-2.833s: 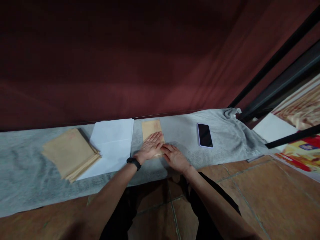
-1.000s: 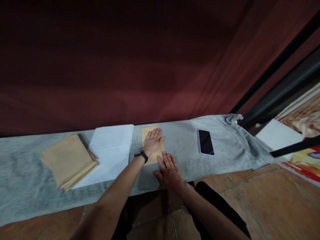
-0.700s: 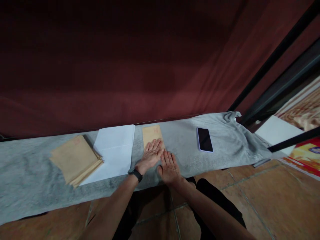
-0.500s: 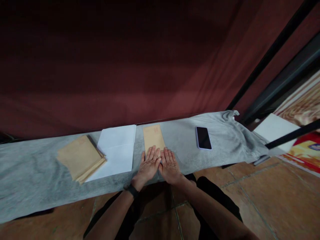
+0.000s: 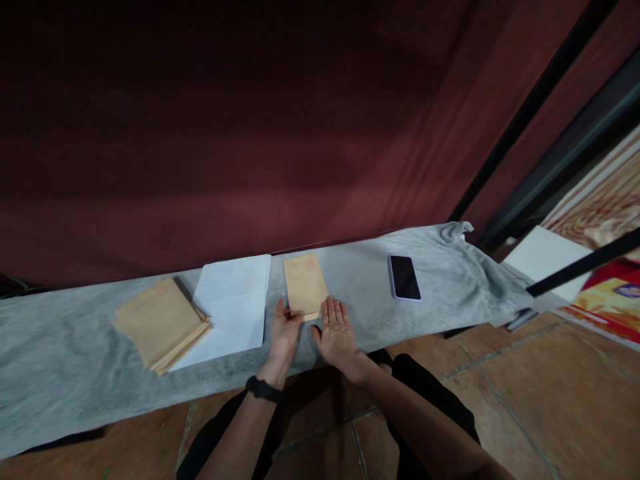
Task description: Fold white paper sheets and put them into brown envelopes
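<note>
The envelope [image 5: 306, 283] is touched by the half-curled left hand [image 5: 284, 338] (seven o'clock, grip unclear) and flat, empty right hand [image 5: 339, 340] (five).

Looks like an indoor, makeshift paperwork corner on my feed; home or shop, I can't settle. Evidence: terracotta floor tiles [image 5: 505, 367] with pale grout. Long narrow surface under a rumpled grey cloth [image 5: 65, 360], carrying a brown envelope [image 5: 306, 283], an envelope stack [image 5: 157, 319] and white paper [image 5: 233, 297]. Dark red backdrop [image 5: 250, 167] behind, fabric or panel unclear. Far right, I note a black pole [image 5: 522, 127] and a red-and-yellow print [image 5: 607, 297], apparently of food.
</note>
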The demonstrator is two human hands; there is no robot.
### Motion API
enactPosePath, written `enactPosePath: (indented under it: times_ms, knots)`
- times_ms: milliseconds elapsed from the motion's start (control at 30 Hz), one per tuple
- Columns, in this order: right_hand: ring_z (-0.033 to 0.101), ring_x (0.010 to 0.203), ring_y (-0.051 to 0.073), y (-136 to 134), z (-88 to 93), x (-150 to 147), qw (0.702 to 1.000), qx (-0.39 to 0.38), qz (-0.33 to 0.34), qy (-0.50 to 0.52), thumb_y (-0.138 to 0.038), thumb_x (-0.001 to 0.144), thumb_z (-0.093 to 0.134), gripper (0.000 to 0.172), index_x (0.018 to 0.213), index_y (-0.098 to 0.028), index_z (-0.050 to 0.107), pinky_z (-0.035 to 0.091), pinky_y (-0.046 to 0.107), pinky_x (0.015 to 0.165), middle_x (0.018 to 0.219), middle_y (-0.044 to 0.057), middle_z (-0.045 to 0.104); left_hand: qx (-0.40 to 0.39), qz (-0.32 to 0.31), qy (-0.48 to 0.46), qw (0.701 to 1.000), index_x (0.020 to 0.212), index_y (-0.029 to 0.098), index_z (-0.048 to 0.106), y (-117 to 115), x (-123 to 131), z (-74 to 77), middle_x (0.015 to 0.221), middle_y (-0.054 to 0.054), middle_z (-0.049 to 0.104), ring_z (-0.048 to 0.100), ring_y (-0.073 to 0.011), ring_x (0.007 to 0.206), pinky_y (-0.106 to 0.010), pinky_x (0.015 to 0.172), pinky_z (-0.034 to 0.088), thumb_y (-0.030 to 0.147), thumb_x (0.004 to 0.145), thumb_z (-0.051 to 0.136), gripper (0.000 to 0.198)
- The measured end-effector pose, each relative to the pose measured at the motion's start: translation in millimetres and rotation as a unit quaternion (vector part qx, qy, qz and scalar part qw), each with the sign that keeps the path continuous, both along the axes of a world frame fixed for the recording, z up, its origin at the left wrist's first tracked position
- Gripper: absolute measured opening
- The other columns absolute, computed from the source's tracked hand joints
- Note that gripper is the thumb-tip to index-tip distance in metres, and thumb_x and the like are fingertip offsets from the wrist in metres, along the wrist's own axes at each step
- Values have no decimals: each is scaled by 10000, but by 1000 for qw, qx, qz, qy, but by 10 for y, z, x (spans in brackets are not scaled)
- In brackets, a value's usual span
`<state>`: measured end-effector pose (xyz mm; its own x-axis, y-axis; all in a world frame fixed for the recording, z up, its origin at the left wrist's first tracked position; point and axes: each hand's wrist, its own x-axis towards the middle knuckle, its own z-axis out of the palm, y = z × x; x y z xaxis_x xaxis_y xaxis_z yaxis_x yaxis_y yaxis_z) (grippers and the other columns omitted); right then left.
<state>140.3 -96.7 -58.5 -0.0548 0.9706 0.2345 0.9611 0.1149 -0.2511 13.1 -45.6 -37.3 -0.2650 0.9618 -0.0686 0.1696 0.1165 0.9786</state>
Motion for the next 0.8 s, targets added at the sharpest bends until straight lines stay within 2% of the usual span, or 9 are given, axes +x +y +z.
enactPosePath:
  times_ms: [133, 233, 367, 433, 500, 567, 633, 700, 800]
  knots:
    - [516, 1339, 349, 102, 231, 107, 999, -31, -9, 35, -330, 1004, 456, 524, 1436, -40, 518, 385, 494, 1113, 1438, 255, 560, -15, -49, -105, 993, 1268, 129, 620, -19, 82, 254, 884, -30, 720, 680, -174, 807, -325, 813, 552, 143, 699, 658, 571]
    - [635, 1142, 303, 233, 413, 238, 970, -57, -48, 231, -237, 1001, 424, 372, 1278, -125, 645, 455, 448, 1000, 1224, 208, 689, 14, -117, -150, 982, 1253, 187, 653, -54, 192, 526, 1074, -62, 734, 682, -204, 995, -325, 885, 537, 304, 754, 733, 518]
    - [690, 833, 238, 362, 471, 310, 828, -93, -80, 548, -527, 1010, 414, 476, 956, -155, 707, 529, 361, 798, 923, 139, 736, 7, -101, -187, 977, 1301, 236, 625, -48, 279, 641, 1379, -106, 623, 578, -243, 1279, -332, 964, 517, 450, 836, 716, 520]
    - [673, 714, 196, 346, 404, 261, 748, -123, -64, 649, -660, 954, 443, 552, 926, -167, 690, 544, 326, 711, 844, 96, 730, -37, -77, -190, 978, 1324, 216, 592, -29, 277, 549, 1282, -124, 673, 647, -232, 1167, -325, 911, 535, 400, 796, 772, 588]
    - [661, 683, 164, 278, 301, 174, 625, -168, -53, 760, -686, 853, 604, 527, 933, -171, 681, 545, 300, 697, 829, 70, 728, -80, -91, -201, 972, 1351, 198, 552, -14, 253, 411, 1075, -99, 738, 710, -201, 940, -298, 784, 553, 325, 750, 805, 664]
    - [643, 649, 137, 187, 202, 87, 559, -226, -47, 796, -650, 808, 682, 498, 907, -162, 684, 526, 269, 666, 796, 59, 721, -100, -115, -203, 967, 1349, 196, 541, -5, 211, 284, 901, -49, 751, 700, -171, 750, -262, 654, 536, 257, 722, 795, 679]
    - [641, 643, 127, 112, 148, 39, 553, -292, -12, 780, -632, 842, 645, 493, 908, -146, 697, 516, 262, 651, 819, 73, 729, -109, -111, -183, 971, 1334, 201, 553, 6, 146, 196, 812, -12, 742, 677, -156, 664, -238, 582, 512, 197, 697, 769, 673]
    - [655, 652, 135, 74, 161, 46, 586, -356, 45, 726, -604, 915, 544, 494, 922, -138, 708, 525, 278, 654, 856, 93, 743, -119, -99, -152, 976, 1337, 197, 558, 23, 57, 148, 749, 13, 725, 657, -148, 611, -225, 540, 493, 167, 680, 745, 684]
    - [681, 690, 166, 74, 277, 139, 750, -315, 91, 575, -488, 1014, 384, 481, 898, -156, 712, 553, 321, 703, 830, 92, 747, -136, -115, -90, 980, 1392, 165, 519, 43, -94, 106, 631, 52, 662, 573, -123, 481, -209, 462, 423, 171, 687, 718, 732]
